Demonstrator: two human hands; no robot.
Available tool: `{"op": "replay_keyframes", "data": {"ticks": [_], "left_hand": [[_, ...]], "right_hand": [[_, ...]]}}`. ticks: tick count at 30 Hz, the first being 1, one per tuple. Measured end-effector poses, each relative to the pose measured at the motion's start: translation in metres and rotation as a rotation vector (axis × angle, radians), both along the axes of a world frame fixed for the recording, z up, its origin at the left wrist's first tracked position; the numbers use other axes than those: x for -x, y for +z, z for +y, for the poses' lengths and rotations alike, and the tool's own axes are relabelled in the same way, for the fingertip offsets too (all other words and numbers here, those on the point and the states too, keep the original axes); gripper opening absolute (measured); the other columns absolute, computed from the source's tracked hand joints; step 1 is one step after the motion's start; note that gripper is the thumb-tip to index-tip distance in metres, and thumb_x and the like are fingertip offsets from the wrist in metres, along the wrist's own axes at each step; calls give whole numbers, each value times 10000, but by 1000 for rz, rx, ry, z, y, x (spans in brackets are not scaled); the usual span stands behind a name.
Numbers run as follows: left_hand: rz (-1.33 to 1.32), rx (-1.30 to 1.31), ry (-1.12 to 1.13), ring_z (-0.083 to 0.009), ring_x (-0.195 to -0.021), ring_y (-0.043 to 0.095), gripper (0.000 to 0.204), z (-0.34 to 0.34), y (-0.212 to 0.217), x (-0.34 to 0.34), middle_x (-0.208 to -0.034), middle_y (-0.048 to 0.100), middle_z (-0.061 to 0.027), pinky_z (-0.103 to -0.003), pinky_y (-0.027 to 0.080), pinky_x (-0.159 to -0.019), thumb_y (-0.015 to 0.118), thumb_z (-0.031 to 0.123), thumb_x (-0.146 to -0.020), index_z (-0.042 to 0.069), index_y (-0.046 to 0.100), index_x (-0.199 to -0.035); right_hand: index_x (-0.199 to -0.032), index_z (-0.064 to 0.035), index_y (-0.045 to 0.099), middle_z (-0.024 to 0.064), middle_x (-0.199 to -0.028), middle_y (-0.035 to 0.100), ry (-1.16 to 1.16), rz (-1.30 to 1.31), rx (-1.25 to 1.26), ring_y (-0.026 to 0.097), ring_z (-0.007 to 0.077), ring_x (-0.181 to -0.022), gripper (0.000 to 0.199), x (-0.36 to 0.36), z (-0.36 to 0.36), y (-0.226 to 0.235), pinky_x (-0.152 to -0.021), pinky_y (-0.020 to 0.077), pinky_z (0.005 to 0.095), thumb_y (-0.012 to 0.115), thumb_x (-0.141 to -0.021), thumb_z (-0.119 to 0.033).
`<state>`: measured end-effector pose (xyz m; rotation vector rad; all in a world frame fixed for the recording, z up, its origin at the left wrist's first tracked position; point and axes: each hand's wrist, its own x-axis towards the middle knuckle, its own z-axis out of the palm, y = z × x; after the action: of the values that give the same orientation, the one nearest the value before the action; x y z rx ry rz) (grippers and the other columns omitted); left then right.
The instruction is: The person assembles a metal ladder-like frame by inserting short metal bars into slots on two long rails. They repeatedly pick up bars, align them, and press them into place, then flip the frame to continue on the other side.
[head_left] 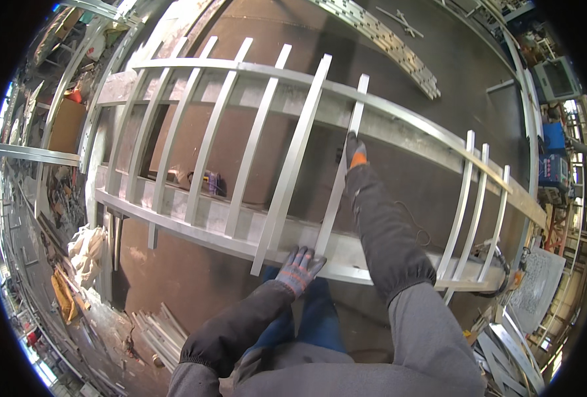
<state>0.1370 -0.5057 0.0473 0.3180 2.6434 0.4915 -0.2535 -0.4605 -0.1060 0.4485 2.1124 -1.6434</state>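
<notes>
Lying across a frame of two long metal rails (194, 215), with other slats (174, 132) to its left and three more (482, 198) to its right: one thin metal slat (336, 198). Rested flat on the slat's near end at the near rail, left grip (298, 266), gloved, fingers spread and not closed. Pressed against the slat nearer the far rail, right grip (354, 153), gloved; closure could not be told.
</notes>
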Motion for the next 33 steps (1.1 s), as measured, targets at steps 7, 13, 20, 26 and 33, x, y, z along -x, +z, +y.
{"op": "replay_keyframes", "data": {"ticks": [7,13,20,26,33], "left_hand": [[114,-122,126,-337,-1220,539,572,4,-25,-1,-1205,578,-125,-533,367,-1134,589,111,-844,286,568,-1388],[17,-90,126,-351,-1288,491,508,3,-36,-6,-1334,538,-143,-511,351,-1140,588,203,-908,235,547,-1413],[-62,-16,52,-362,-1374,432,514,26,-14,-24,-1455,491,-154,-486,328,-1163,579,272,-951,145,496,-1442],[-144,-318,-34,-362,-1340,477,449,40,36,-71,-1410,531,-203,-444,373,-1134,582,292,-967,61,552,-1350],[-571,-999,657,-231,-1147,620,477,74,30,-34,-1250,657,-148,-341,509,-958,617,296,-1010,24,519,-1389]], "right_hand": [[-1046,-20,606,130,-841,686,151,440,-581,637,202,-699,361,-16,9,62,-649,517,325,591,-1002,-378],[-1234,-65,547,215,-1210,617,631,224,-424,619,368,-1100,503,-180,-36,119,-888,526,430,720,-891,-391],[-1311,-85,474,229,-1289,556,596,-3,-652,627,393,-1151,628,-221,-86,160,-932,534,458,748,-842,-400],[-1260,-85,504,183,-901,679,178,489,-291,682,269,-821,476,-237,40,178,-737,549,416,728,-850,-180],[-1298,-13,592,204,-1172,702,-81,-61,-507,687,328,-1086,576,-511,241,175,-949,534,423,801,-819,-254]]}}
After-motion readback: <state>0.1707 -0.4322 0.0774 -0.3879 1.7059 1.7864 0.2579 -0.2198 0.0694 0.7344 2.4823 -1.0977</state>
